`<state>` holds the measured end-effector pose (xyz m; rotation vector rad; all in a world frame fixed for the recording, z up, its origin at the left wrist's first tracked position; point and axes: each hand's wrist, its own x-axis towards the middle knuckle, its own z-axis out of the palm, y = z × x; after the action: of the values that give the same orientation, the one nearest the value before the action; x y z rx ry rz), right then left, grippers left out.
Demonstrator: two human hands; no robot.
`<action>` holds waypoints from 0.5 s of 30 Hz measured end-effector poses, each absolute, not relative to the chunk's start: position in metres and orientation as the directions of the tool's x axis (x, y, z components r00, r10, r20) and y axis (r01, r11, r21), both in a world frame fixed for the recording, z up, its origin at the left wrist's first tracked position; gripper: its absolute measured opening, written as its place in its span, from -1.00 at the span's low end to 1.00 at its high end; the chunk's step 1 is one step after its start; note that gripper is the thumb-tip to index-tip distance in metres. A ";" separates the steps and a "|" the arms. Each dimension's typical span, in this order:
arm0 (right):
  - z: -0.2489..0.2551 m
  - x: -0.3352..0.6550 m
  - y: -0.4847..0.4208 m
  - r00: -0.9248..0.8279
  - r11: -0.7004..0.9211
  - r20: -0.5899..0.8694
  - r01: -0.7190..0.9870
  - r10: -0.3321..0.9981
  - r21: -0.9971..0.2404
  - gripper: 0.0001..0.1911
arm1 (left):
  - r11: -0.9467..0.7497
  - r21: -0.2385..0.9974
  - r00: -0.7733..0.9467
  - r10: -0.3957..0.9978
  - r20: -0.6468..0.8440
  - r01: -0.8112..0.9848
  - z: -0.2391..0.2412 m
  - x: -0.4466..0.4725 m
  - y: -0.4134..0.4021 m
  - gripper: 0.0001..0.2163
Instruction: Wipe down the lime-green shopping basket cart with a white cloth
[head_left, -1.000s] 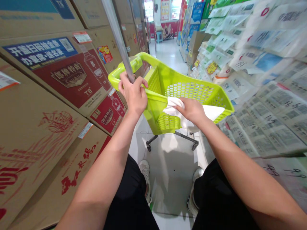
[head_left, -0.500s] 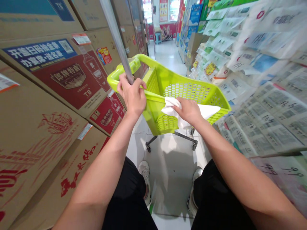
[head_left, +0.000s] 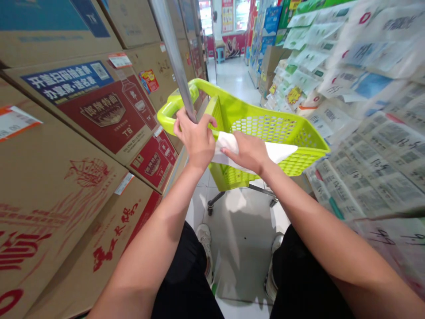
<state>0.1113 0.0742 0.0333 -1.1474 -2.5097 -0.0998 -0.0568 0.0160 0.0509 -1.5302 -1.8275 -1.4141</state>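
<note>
In the head view, a lime-green shopping cart (head_left: 292,117) with perforated basket walls stands in front of my legs. A metal pole (head_left: 172,48) rises at its handle end. My left hand (head_left: 196,138) is closed around the foot of this pole and the cart's rim beside it. Just to its right, my right hand (head_left: 247,150) presses a white cloth (head_left: 282,152) against the near rim, fingers closed over it. The cloth drapes along the rim on both sides of that hand. Its part under the palm is hidden.
Stacked cardboard cartons (head_left: 99,115) with price tags line the left side. Packaged tissue or paper goods (head_left: 372,146) fill the right side. A tiled floor (head_left: 232,73) runs down the aisle to a blue stool (head_left: 220,54) at the far end.
My right hand has slid left along the rim with the cloth, closer to my left hand. My left hand keeps its grip. The view has shifted slightly.
</note>
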 end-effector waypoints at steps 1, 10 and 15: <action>0.037 0.103 0.070 -0.630 0.713 0.397 0.695 0.667 -0.093 -0.37 | -0.085 0.442 -0.341 0.513 0.788 0.893 0.050 -0.053 0.015 -0.85; 0.033 0.151 0.100 -0.573 0.601 0.203 0.788 0.794 -0.131 -0.28 | -0.100 0.457 -0.361 0.477 0.802 0.884 0.047 -0.073 0.021 -0.78; 0.026 0.210 0.133 -0.428 0.427 -0.002 0.900 0.904 -0.086 -0.22 | -0.103 0.487 -0.391 0.464 0.795 0.867 0.045 -0.087 0.028 -0.79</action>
<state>0.2104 0.1327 0.0259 -1.6550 -2.6159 0.1140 -0.0869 0.0283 0.0452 -1.4568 -1.8059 -1.4959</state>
